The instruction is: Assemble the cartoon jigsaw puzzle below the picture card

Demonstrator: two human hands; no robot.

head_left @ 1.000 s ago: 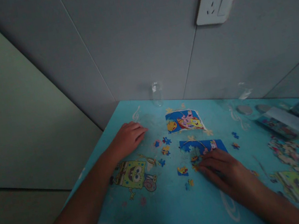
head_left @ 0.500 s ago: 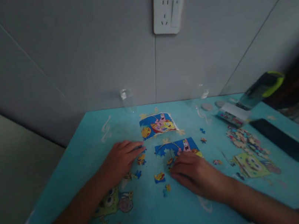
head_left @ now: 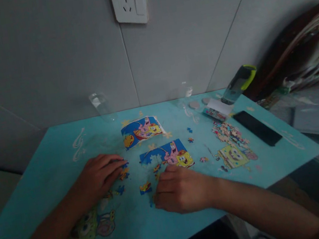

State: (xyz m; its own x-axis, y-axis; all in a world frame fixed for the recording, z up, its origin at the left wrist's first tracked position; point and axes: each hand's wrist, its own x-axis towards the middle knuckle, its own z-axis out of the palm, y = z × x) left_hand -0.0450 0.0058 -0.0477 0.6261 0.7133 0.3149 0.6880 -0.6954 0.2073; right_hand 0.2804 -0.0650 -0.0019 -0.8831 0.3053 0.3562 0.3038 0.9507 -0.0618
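While the turquoise cartoon-printed table lies beneath the bare right hand and bare left hand, fingers curled, grasp undeterminable, a blue-and-pink part-built jigsaw sits just beyond the right hand; piece-fitting appears in hand, next requiring edge matching.

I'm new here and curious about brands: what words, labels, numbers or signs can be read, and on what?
No text can be read.
Box: printed side, too small and blurred to read.
Wall socket: tiny mark, too small to read.
Puzzle: cartoon figures, no readable lettering.
Table: white curly marks, no readable letters.
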